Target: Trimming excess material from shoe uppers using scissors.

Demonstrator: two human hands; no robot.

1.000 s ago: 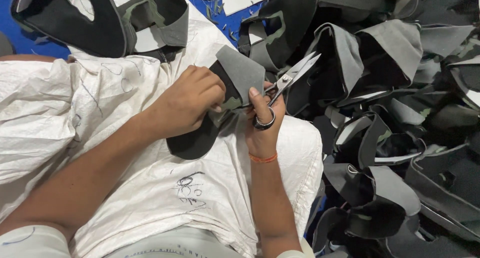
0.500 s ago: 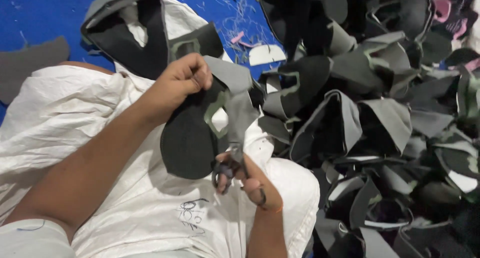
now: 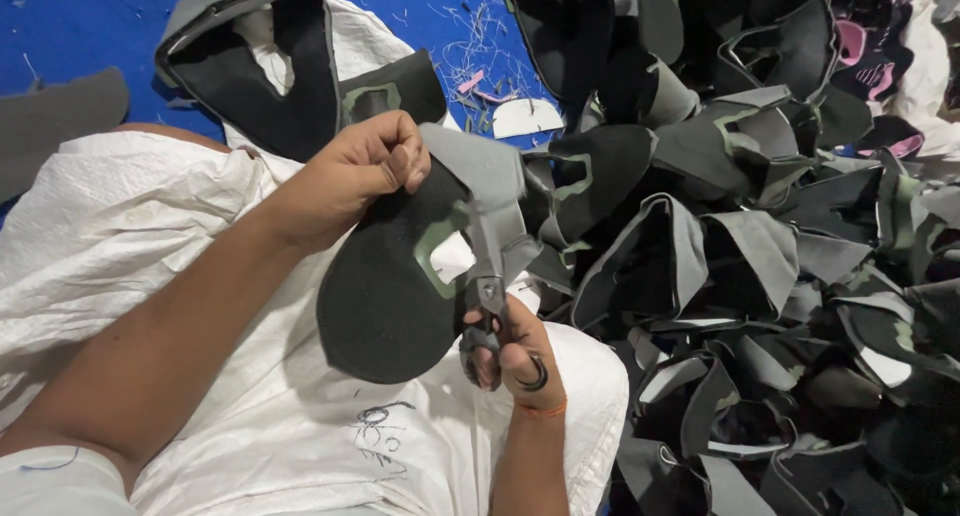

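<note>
Black-and-grey fabric shoe upper [image 3: 385,306]: now turned, pinched by left hand [image 3: 365,171].
Steel scissors [image 3: 487,301]: right hand [image 3: 515,351] fingers gripping, moved below, blades at the grey edge.

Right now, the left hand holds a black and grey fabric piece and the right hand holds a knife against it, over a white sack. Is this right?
Not quite. In the head view the right hand holds scissors, not a knife. The rest is right: the left hand grips the black and grey fabric piece over the white sack.

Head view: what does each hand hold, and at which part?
The left hand grips the black and grey cut piece at its top edge. The right hand holds scissors by the handle loops.
</note>
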